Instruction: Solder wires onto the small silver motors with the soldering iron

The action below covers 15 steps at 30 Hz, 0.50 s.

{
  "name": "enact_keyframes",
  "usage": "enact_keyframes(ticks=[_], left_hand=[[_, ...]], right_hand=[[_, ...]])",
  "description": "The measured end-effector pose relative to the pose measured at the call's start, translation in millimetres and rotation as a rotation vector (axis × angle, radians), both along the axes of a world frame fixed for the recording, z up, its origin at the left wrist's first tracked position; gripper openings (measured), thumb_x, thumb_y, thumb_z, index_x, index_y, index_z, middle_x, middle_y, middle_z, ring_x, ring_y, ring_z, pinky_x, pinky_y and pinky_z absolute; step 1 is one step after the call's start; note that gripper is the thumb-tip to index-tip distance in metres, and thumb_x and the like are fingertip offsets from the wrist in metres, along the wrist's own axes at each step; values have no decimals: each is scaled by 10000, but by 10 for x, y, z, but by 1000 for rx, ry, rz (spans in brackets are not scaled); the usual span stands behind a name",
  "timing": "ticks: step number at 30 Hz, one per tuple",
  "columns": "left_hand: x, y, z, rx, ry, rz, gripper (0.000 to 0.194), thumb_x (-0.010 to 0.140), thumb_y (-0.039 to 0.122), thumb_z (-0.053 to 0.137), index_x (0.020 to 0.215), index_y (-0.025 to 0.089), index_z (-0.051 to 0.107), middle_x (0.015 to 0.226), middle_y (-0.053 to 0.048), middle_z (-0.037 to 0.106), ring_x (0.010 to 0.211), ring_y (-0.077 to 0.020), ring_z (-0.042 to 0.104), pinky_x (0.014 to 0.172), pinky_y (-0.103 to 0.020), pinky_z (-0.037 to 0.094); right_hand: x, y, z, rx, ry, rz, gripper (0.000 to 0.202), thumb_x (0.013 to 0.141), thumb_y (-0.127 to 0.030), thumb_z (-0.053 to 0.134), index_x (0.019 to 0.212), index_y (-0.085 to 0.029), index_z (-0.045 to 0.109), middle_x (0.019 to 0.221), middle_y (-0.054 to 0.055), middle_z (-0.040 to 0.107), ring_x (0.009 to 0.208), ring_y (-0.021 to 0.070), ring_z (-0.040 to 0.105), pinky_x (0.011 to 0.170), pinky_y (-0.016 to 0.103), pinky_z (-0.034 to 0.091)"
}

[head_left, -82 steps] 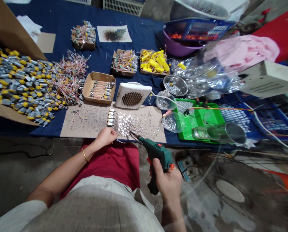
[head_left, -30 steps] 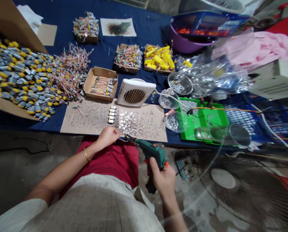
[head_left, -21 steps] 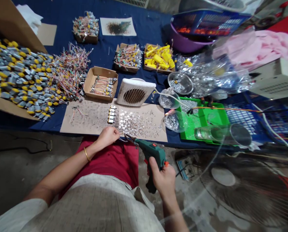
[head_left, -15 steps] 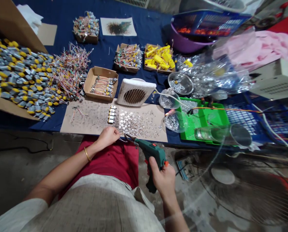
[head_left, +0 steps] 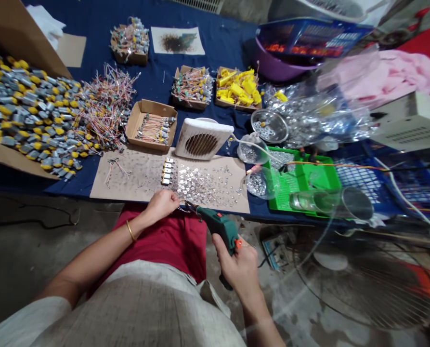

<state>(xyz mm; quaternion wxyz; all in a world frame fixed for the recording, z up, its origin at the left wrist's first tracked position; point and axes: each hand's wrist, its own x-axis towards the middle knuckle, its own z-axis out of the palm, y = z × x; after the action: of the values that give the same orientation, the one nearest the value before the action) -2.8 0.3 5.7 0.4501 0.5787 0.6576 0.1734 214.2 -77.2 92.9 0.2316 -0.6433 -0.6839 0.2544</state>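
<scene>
My right hand (head_left: pixel 241 267) is wrapped round the handle of a green soldering gun (head_left: pixel 220 224) with orange parts. Its narrow tip points left and reaches the fingertips of my left hand (head_left: pixel 163 203). Those fingers pinch a small piece with thin wires (head_left: pixel 183 208) at the board's front edge; its body is mostly hidden. Just beyond my left hand, several small motors (head_left: pixel 167 172) stand in a row on the brown board (head_left: pixel 142 156). Small metal pieces (head_left: pixel 196 185) are scattered to the right of the row, and a few wired parts (head_left: pixel 116 169) lie to its left.
A white vent fan (head_left: pixel 204 139) stands behind the board. Cartons of wired motors (head_left: pixel 151 127) and yellow caps (head_left: pixel 238 86) sit farther back. A large motor pile (head_left: pixel 30 115) is at left, a green basket (head_left: pixel 330 176) at right. A floor fan (head_left: pixel 366 284) stands low right.
My right hand has shifted the soldering gun slightly left, bringing its tip closer to my left fingertips. My left hand has stayed in nearly the same place.
</scene>
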Motion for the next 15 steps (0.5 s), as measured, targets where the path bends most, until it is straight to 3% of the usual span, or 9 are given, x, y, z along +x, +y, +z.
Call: enact_keyframes(ticks=[7, 15], left_hand=[[3, 1, -17, 0, -3, 2, 204, 786, 250, 574, 628, 162, 670, 560, -18, 639, 593, -147, 590, 599, -224, 398], [0, -4, -44, 11, -11, 17, 186, 777, 238, 588, 624, 167, 665, 534, -11, 622, 588, -150, 597, 608, -223, 408]], right_hand=[[-89, 0, 62, 36, -4, 141, 266, 914, -440, 563, 840, -209, 670, 764, 73, 696, 685, 198, 622, 687, 290, 486], [27, -58, 76, 64, -32, 30, 381, 916, -490, 525, 678, -207, 617, 576, 23, 591, 547, 156, 534, 581, 259, 444]])
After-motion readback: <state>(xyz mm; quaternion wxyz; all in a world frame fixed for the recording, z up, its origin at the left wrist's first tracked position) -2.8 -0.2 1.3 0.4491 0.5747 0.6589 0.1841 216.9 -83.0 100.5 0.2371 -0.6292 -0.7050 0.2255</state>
